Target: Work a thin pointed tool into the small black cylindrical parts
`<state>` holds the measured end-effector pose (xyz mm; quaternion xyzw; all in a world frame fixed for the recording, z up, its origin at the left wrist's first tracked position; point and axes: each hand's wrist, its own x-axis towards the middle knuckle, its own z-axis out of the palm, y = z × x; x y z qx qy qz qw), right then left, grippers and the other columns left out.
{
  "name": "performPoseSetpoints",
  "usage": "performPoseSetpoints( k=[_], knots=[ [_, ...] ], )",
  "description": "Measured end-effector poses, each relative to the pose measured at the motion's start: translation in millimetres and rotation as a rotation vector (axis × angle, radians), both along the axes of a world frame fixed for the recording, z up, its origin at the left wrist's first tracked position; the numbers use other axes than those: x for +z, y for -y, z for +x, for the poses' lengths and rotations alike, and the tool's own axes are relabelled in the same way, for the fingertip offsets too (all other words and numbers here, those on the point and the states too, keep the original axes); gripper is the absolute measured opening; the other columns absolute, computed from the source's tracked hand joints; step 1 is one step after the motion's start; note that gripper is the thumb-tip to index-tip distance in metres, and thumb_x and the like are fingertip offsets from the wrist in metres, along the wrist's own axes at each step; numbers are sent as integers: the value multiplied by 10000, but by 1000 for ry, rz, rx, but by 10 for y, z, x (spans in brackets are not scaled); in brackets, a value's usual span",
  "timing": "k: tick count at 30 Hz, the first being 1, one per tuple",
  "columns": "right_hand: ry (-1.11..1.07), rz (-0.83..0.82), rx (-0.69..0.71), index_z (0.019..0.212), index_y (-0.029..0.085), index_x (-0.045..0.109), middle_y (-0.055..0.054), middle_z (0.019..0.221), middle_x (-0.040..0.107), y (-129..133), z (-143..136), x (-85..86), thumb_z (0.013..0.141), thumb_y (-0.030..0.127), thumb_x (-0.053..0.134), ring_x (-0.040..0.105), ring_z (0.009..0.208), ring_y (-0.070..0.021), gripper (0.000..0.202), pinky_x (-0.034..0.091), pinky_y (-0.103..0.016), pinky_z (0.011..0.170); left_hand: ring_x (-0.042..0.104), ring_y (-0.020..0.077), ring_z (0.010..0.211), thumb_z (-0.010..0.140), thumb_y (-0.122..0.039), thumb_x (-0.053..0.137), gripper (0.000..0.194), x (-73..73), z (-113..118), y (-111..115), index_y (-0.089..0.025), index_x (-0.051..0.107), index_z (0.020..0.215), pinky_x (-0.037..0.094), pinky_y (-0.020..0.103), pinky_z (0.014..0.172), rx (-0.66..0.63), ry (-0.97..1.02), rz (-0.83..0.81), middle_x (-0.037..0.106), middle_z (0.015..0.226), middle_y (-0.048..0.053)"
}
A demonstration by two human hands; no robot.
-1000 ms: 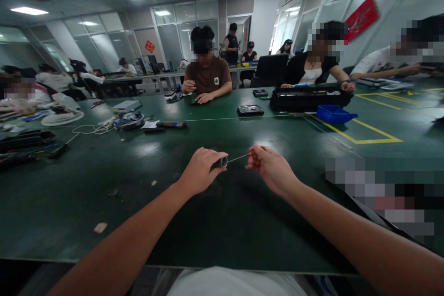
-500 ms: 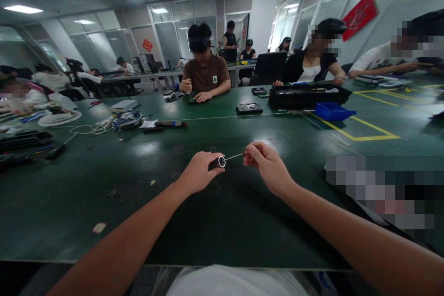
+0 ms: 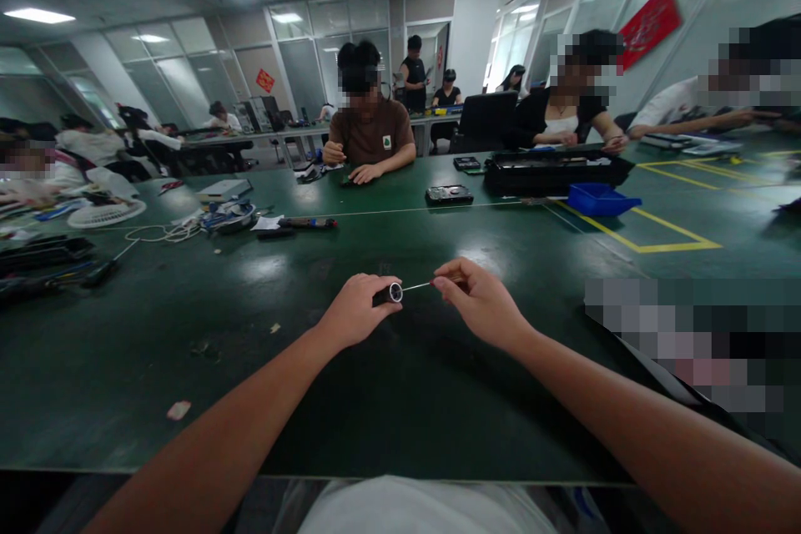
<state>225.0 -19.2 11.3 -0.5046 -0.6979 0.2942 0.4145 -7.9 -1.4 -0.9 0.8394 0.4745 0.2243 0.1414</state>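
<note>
My left hand (image 3: 354,310) is closed around a short black cylinder (image 3: 394,293) with a bright silver ring at its open end, which faces me. Inside the ring the details are too small to make out. Between finger and thumb, my right hand (image 3: 485,300) grips a thin screwdriver (image 3: 416,287); its handle is mostly hidden by the fingers. The metal shaft points left, and its tip meets the ringed end of the cylinder. Both hands are held over the middle of the green table (image 3: 400,400).
Beyond my hands lie a hard drive (image 3: 449,195), a blue tray (image 3: 602,200) and a long black housing (image 3: 556,173). Tools (image 3: 306,223) and a cable bundle (image 3: 229,217) are at left. A person in a brown shirt (image 3: 370,133) works opposite. Scraps (image 3: 178,410) dot the tabletop.
My right hand has turned slightly, with its fingers shifted along the screwdriver, and the shaft shows a little shorter. My left hand keeps the cylinder almost where it was.
</note>
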Motion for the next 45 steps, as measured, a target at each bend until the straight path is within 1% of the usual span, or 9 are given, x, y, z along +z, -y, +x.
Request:
performPoseSetpoints(
  k=[3, 9, 16, 19, 25, 28, 33, 40, 45],
  knots=[
    [18, 6, 62, 996, 203, 624, -26, 835, 695, -22, 7, -33, 915, 355, 551, 658, 767, -181, 188, 482, -314, 708, 582, 234, 1018, 861, -318, 679, 354, -19, -12, -15, -258, 654, 1209, 423, 411, 962, 0, -11, -3, 687, 1140, 42],
    [89, -112, 11, 966, 197, 686, 27, 514, 563, -42, 23, -6, 990, 503, 349, 558, 489, -165, 456, 410, -302, 540, 577, 237, 1032, 858, -330, 686, 376, -20, 0, -3, -274, 646, 1228, 425, 405, 946, -7, -13, -14, 687, 1130, 37],
    [135, 8, 84, 1260, 207, 574, -45, 880, 693, -29, 24, -31, 958, 357, 461, 596, 685, -181, 356, 445, -329, 644, 583, 236, 1016, 848, -303, 695, 366, -25, -9, -10, -262, 656, 1210, 426, 400, 945, -17, -31, -6, 692, 1118, 35],
    [129, 55, 133, 1269, 220, 547, -36, 883, 672, -10, 26, -47, 953, 337, 485, 605, 759, -189, 343, 454, -328, 677, 580, 233, 1009, 853, -309, 689, 366, -33, -18, -22, -261, 656, 1214, 432, 389, 925, 10, -28, -5, 689, 1120, 35],
    [122, -19, 118, 1126, 209, 645, -19, 755, 640, 19, -3, -2, 1001, 425, 374, 578, 619, -165, 368, 438, -317, 607, 578, 230, 1005, 850, -316, 693, 369, -31, -15, -13, -265, 657, 1214, 433, 379, 912, 15, -24, -13, 690, 1126, 32],
    [121, -2, 88, 1206, 216, 614, -43, 874, 681, 19, -3, -6, 982, 376, 420, 608, 676, -175, 336, 454, -327, 637, 577, 229, 1000, 851, -312, 692, 371, -29, -5, -3, -270, 654, 1218, 431, 378, 900, -5, -20, -13, 692, 1116, 27],
    [71, 51, 88, 1257, 228, 553, -7, 787, 629, 9, 12, -51, 949, 356, 490, 596, 697, -182, 340, 451, -317, 630, 572, 226, 1005, 851, -298, 694, 374, -24, 4, 6, -264, 653, 1221, 429, 373, 891, 5, -1, -27, 690, 1116, 25],
    [93, -3, 55, 1195, 215, 644, -46, 860, 674, 19, -2, 8, 995, 409, 377, 575, 620, -161, 386, 440, -323, 601, 572, 227, 1010, 852, -309, 693, 376, -23, 5, 14, -264, 651, 1223, 428, 373, 898, -7, 6, -26, 688, 1122, 30],
    [101, 54, 90, 1284, 227, 546, -13, 800, 641, 29, 1, -10, 957, 346, 471, 583, 672, -178, 356, 448, -325, 628, 569, 228, 1010, 857, -308, 687, 375, -16, -4, 10, -270, 649, 1228, 428, 376, 890, 11, 3, -24, 688, 1116, 23]
  ],
)
